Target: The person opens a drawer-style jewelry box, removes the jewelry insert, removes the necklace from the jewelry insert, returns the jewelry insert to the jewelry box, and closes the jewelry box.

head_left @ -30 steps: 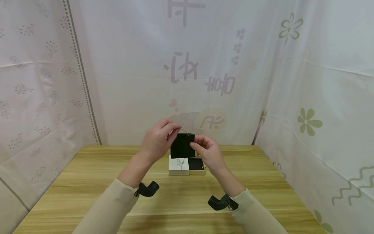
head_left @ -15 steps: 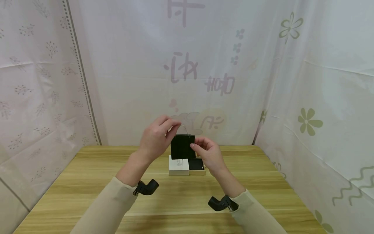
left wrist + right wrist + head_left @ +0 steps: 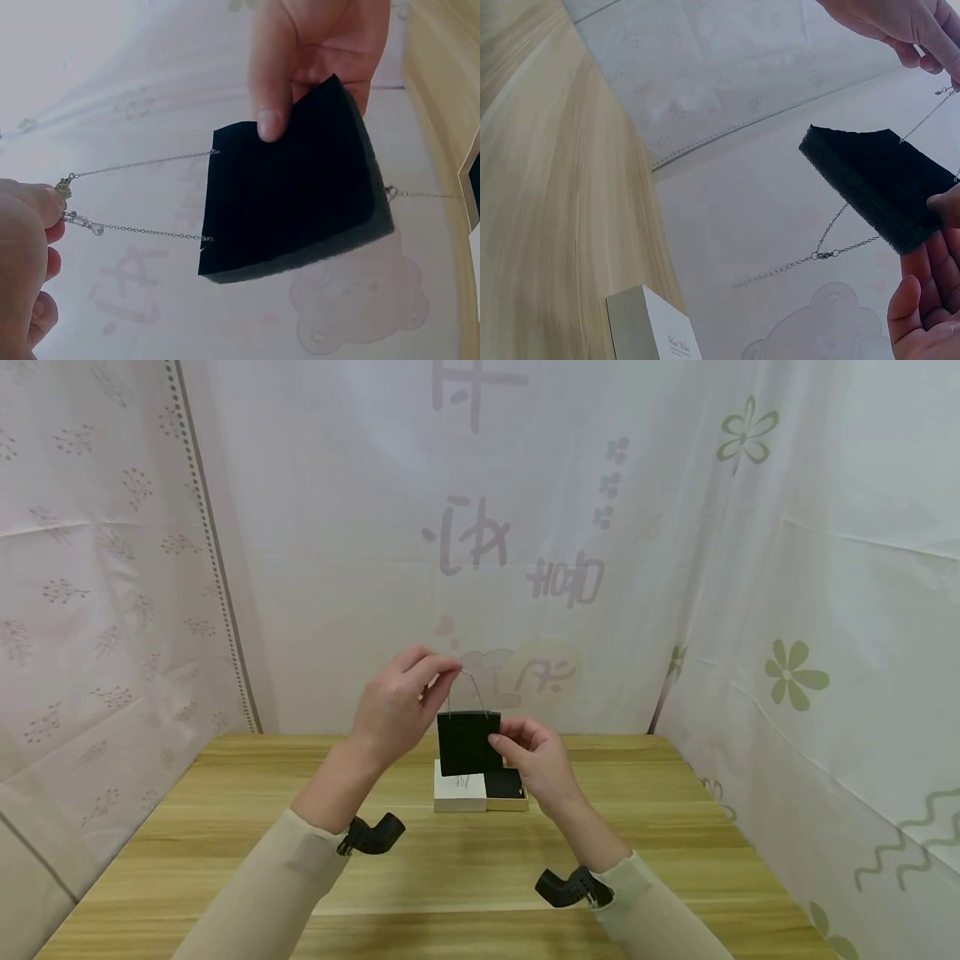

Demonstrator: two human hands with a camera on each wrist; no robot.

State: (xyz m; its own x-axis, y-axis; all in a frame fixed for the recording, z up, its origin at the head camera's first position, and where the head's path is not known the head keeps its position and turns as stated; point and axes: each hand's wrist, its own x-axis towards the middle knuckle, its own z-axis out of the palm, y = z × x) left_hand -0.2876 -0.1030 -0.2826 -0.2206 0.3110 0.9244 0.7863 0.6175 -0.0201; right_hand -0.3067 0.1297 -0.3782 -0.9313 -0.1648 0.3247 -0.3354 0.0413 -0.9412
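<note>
In the head view my left hand (image 3: 397, 702) pinches a thin silver necklace (image 3: 142, 163) between thumb and fingertips, near its small pendant (image 3: 64, 189). Two strands of chain run from there into slits along the top edge of a square black foam pad (image 3: 468, 745). My right hand (image 3: 546, 764) grips this pad by its right edge, thumb on the near face. Behind the pad, the right wrist view shows the chain's other end with a clasp (image 3: 823, 256) and a dangling extender chain. The pad hangs upright above the table, in front of the box.
A small white box lid (image 3: 459, 793) with printed writing lies on the wooden table (image 3: 450, 877). Beside it on the right is the box's base (image 3: 507, 804) with a black inside. Patterned curtains (image 3: 337, 568) stand around the back and sides.
My left hand has risen slightly and drawn more chain out above the pad. The pad has sunk a little in the right hand. Chain seen before against the box lid has pulled up.
</note>
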